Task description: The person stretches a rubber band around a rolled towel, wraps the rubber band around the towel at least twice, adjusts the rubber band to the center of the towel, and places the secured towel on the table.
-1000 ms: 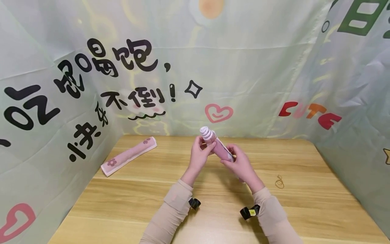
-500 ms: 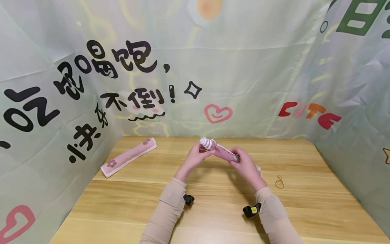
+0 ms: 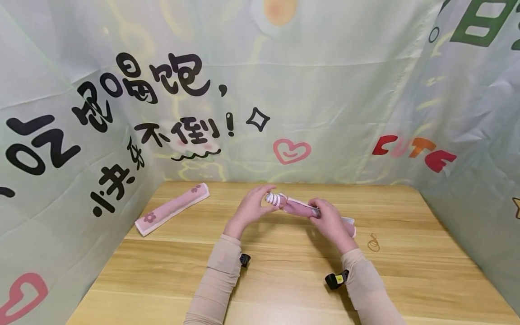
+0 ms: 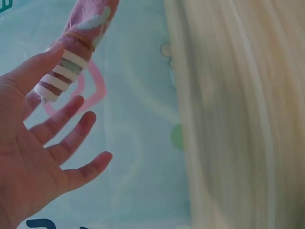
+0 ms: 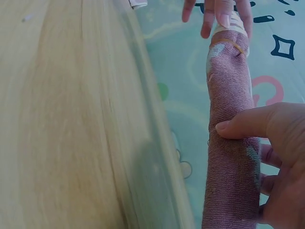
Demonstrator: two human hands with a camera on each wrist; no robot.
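Observation:
A mauve towel point(image 3: 298, 208), rolled into a long tube, is held above the table by my right hand point(image 3: 330, 222). In the right wrist view the thumb lies across the tube point(image 5: 231, 167) and the fingers are on its other side. A thin tan rubber band point(image 4: 80, 40) circles the roll close to its striped white end. Around that end, my left hand point(image 3: 251, 208) has its fingers spread. The left wrist view shows its thumb by the stripes and its other fingers extended, not gripping the towel.
Another pink towel point(image 3: 172, 207), folded into a long flat strip with flower patterns, lies at the table's back left. Loose rubber bands point(image 3: 373, 243) lie on the wooden table point(image 3: 284, 289) to the right. Printed cloth walls point(image 3: 345, 104) stand behind and beside the table.
The rolled towel has tilted from steep to nearly level and come lower. My left hand has let go of its end, spread its fingers and shifted left. The right hand still grips it.

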